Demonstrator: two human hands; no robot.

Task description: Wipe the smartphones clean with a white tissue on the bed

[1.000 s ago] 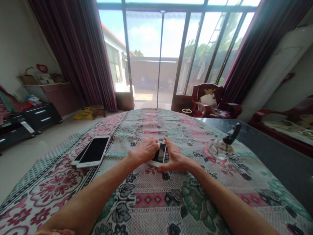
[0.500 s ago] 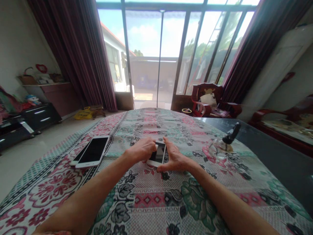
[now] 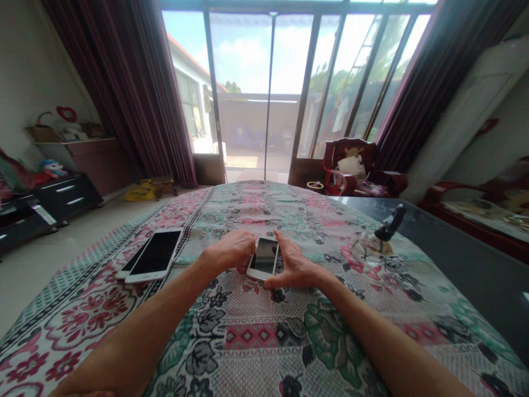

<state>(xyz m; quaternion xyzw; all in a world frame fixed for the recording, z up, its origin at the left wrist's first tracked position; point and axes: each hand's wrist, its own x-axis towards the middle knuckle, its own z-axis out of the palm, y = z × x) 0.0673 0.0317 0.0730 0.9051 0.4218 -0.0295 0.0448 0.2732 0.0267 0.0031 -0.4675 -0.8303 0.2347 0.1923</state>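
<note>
A white smartphone with a dark, shiny screen lies face up on the patterned tablecloth. My right hand grips it from the right, the thumb by the near corner and the fingers along the far edge. On the phone's left side is my left hand, its fingers curled in close to the screen's edge. Whatever is pinched in those fingers is hidden. To the left, a larger white phone with a black screen rests overlapping another phone beneath it.
A floral tablecloth covers the round table. Right of my hands stands a clear glass container with a black-handled object on it. A dark table adjoins at the right, and a carved wooden chair stands beyond.
My left hand has slid left from over the screen to the phone's left edge, uncovering more of the screen. My right hand keeps its hold. The view has shifted slightly.
</note>
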